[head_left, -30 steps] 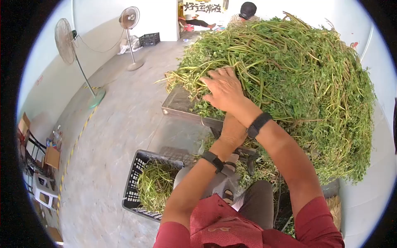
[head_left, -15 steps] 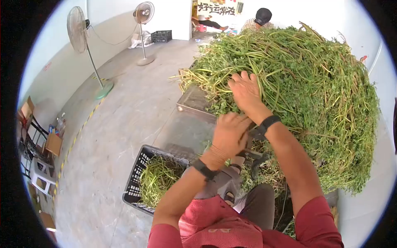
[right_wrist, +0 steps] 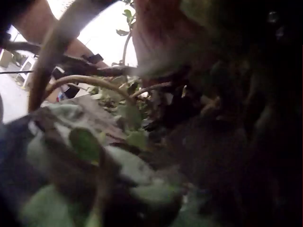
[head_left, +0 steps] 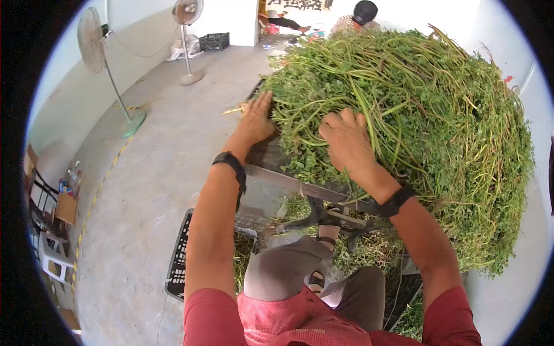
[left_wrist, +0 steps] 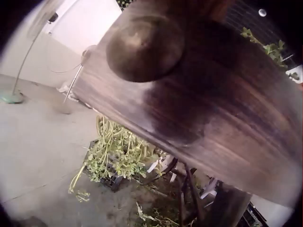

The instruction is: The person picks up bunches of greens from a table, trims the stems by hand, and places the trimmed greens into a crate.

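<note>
A big heap of leafy green stems covers most of the dark table. My left hand is at the heap's left end, its fingers extended against the greens. A pale stem end pokes out to the left from beside it. The left wrist view is mostly filled by the worn tabletop. My right hand is on the near side of the heap, fingers bent into the greens and gripping stems, the fingertips hidden. Blurred leaves crowd the right wrist view.
A black crate with cut greens stands on the floor at the lower left, partly behind my left arm. Loose stems lie under the table. Two standing fans are by the left wall. A person sits beyond the heap.
My left hand has moved from beside my right wrist out to the heap's left end. My right hand stays on the near side, its fingers now bent further into the greens.
</note>
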Available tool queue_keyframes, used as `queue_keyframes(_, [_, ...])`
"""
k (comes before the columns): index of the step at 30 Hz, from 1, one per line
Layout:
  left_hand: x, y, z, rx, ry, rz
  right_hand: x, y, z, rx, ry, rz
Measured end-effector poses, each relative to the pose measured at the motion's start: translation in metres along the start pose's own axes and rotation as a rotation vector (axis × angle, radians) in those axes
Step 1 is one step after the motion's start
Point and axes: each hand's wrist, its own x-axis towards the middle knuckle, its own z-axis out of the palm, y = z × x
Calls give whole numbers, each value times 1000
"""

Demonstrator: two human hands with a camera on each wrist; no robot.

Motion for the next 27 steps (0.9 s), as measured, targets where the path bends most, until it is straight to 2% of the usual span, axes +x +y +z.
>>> queue_keyframes(2, [7,0,0,4,-10,-90,0,-2,-3,12,-32,26])
queue_keyframes(3, [9,2,-3,-4,-16,-73,2,-2,-4,29,-49,32])
queue_keyframes(5, [6,9,-14,154,-54,-116,2,-1,1,-2,1,32])
queue_keyframes(6, [4,13,-17,159,-51,-101,4,-1,1,0,-6,31])
queue_keyframes(8, [-8,23,-21,177,153,-5,2,-2,0,29,-10,40])
queue_keyframes(12, [-19,35,-34,198,256,108,-8,2,-4,-9,46,32])
queue_keyframes(14, [-22,45,-44,188,218,114,-18,8,-15,7,58,39])
queue_keyframes(16, [-33,61,-63,193,168,101,-31,10,-33,7,23,39])
queue_keyframes(20, [-27,107,-88,179,238,170,-49,39,-65,81,-30,124])
queue_keyframes(21, [-27,122,-95,146,283,217,-56,50,-75,136,25,139])
queue_keyframes(22, [-27,141,-105,168,256,209,-62,60,-85,190,79,154])
queue_keyframes(27, [-32,212,-126,186,284,320,-97,92,-121,291,178,219])
